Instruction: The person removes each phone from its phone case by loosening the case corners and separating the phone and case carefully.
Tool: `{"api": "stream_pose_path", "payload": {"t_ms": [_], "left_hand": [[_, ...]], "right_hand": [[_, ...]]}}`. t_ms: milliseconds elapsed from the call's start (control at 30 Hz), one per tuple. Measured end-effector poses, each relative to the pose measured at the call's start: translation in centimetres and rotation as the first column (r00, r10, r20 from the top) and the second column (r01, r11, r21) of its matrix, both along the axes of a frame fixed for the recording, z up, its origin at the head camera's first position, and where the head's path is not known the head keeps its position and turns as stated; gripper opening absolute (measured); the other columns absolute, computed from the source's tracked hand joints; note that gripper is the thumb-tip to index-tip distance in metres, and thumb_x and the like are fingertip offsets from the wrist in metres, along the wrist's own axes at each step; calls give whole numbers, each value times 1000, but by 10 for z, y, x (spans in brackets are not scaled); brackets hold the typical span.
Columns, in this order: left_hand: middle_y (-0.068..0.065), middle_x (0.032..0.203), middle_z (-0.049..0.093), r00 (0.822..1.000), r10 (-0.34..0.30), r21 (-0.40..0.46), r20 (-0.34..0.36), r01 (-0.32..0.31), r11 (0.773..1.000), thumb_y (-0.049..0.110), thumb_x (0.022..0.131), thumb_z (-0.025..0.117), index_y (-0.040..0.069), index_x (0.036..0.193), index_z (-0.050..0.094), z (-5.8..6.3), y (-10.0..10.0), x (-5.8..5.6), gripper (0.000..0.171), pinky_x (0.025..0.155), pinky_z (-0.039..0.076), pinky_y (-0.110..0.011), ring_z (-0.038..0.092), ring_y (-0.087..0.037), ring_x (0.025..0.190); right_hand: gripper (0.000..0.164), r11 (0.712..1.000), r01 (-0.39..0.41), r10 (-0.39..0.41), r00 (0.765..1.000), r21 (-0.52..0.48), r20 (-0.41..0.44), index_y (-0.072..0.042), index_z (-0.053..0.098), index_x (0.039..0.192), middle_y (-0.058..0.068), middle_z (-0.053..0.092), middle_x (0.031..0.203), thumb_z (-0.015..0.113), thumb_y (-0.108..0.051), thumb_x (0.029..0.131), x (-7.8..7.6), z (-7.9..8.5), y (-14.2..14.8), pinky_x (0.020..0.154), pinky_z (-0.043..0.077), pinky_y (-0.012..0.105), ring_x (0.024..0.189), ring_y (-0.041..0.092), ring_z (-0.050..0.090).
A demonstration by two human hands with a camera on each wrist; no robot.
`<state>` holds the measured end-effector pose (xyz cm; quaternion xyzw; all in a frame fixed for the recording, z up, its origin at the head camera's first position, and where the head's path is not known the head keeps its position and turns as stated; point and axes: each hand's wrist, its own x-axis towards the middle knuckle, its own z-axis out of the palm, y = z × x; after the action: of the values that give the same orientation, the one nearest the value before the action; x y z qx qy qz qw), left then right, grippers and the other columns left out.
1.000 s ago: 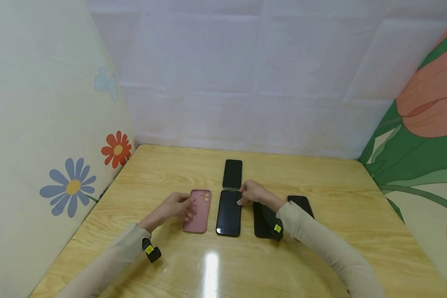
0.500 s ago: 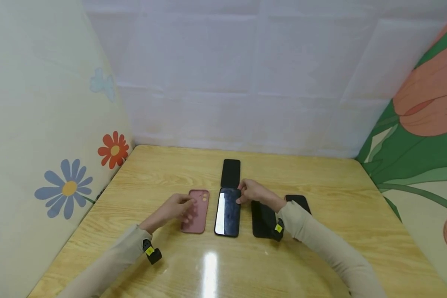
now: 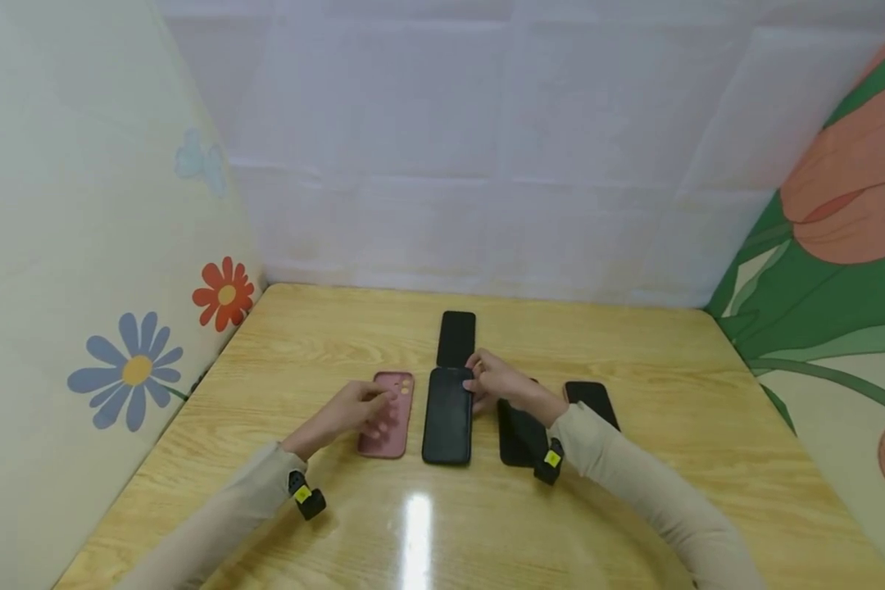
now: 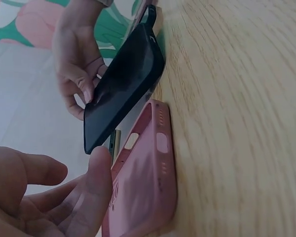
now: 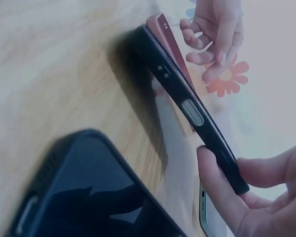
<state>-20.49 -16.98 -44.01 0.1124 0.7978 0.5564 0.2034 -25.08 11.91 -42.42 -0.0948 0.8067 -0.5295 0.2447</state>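
My right hand (image 3: 494,381) pinches the top right corner of a phone in a black case (image 3: 447,422) between thumb and fingers. That end is raised off the wooden table; in the right wrist view the black-cased phone (image 5: 180,94) slants up, with a shadow beneath it. To its left lies an empty pink phone case (image 3: 383,438), inner side up, with camera cutouts at the top. Over the left edge of this case is my left hand (image 3: 348,410), fingers loosely bent and holding nothing. The left wrist view shows its fingertip right at the rim of the pink case (image 4: 160,192).
Just beyond the raised phone lies another dark phone (image 3: 456,338). A black phone (image 3: 516,442) sits partly under my right wrist, and another phone (image 3: 592,400) is farther right. Patterned cloth (image 3: 118,205) hangs at the sides of the wooden table (image 3: 560,524).
The black-cased phone has been tilted up at its far end by the right hand, and the reflection on its screen has come and gone. The left hand has stayed nearly still.
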Motion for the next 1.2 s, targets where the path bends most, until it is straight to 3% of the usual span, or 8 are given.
{"api": "stream_pose_path", "payload": {"t_ms": [300, 567, 800, 1100, 1200], "left_hand": [[-13, 88, 69, 999, -31, 17, -13, 31, 999, 12, 105, 48, -12, 124, 59, -2, 5, 1, 32, 61, 60, -35, 66, -18, 66], [-11, 88, 69, 999, -30, 2, -22, 30, 1000, 21, 106, 50, -8, 125, 59, -4, 11, 3, 36, 63, 59, -34, 68, -21, 69], [-22, 96, 70, 997, -35, 78, -74, 41, 996, 19, 106, 48, -10, 118, 57, -4, 21, -1, 32, 67, 59, -33, 69, -23, 74], [-22, 108, 69, 997, 2, 71, -73, 3, 997, 30, 105, 50, -9, 135, 51, -1, 26, -2, 49, 74, 59, -37, 70, -30, 90], [-24, 110, 68, 995, -21, 84, -94, 29, 996, 28, 106, 48, -10, 134, 51, -2, 27, -3, 47, 76, 59, -39, 69, -34, 94]], "right_hand": [[29, 994, 53, -57, 998, -96, -40, 5, 40, 127, 21, 51, 101, 49, 4, 100, 11, 7, -3, 71, 58, 51, 72, 28, 58], [30, 988, 78, -97, 985, -133, -142, 4, 44, 126, 19, 44, 108, 53, 3, 98, 22, 18, -7, 66, 57, 53, 67, 26, 59], [29, 986, 84, -111, 976, -145, -189, 2, 47, 125, 17, 46, 105, 55, 3, 97, 23, 25, -8, 66, 56, 56, 63, 24, 58], [32, 995, 62, -86, 936, -81, -341, 4, 50, 127, 17, 55, 103, 58, 2, 96, 32, 31, -11, 65, 57, 55, 66, 24, 60], [30, 995, 67, -92, 923, -80, -374, 2, 52, 126, 16, 56, 102, 59, 2, 96, 34, 32, -12, 64, 59, 51, 66, 23, 60]]}}
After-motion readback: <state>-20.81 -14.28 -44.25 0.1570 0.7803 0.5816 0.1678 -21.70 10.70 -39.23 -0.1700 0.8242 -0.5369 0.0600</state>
